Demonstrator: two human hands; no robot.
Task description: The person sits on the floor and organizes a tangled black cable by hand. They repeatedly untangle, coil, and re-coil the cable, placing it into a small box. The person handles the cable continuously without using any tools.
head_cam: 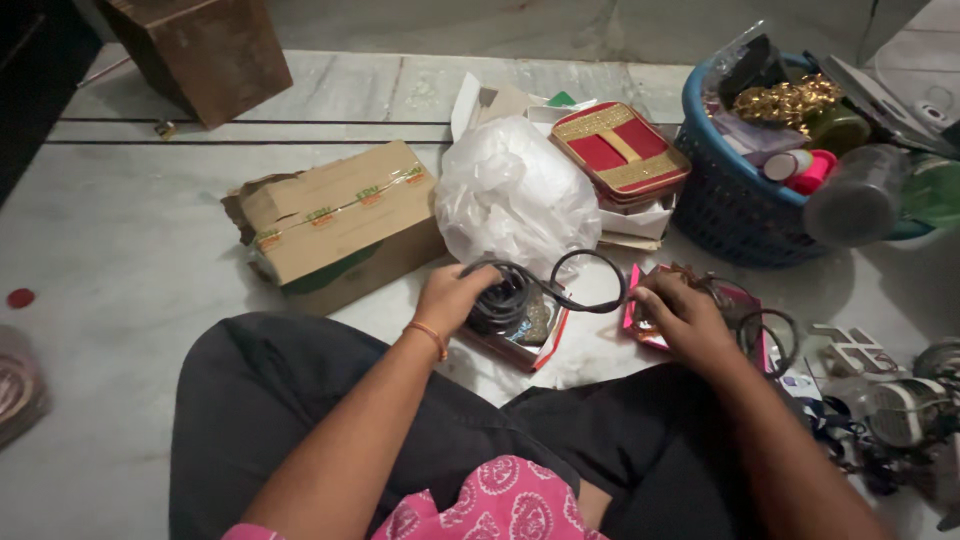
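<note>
I sit on a marble floor with both hands out in front of my knees. My left hand (452,296), with an orange thread at the wrist, grips a coiled bundle of dark cable (503,300) that rests on a small open box (528,340). A loop of the same cable (590,282) arcs across to my right hand (680,312), which pinches its free end. Under my right hand lies a pink flat box (745,300) with dark rings (775,335) on it.
A taped cardboard box (335,220) lies to the left. A white plastic bag (512,195) and a red-and-gold case (620,150) sit behind my hands. A blue basket (735,205) full of odds and ends stands at right, with clutter (900,410) beside it. A wooden box (200,50) is far left.
</note>
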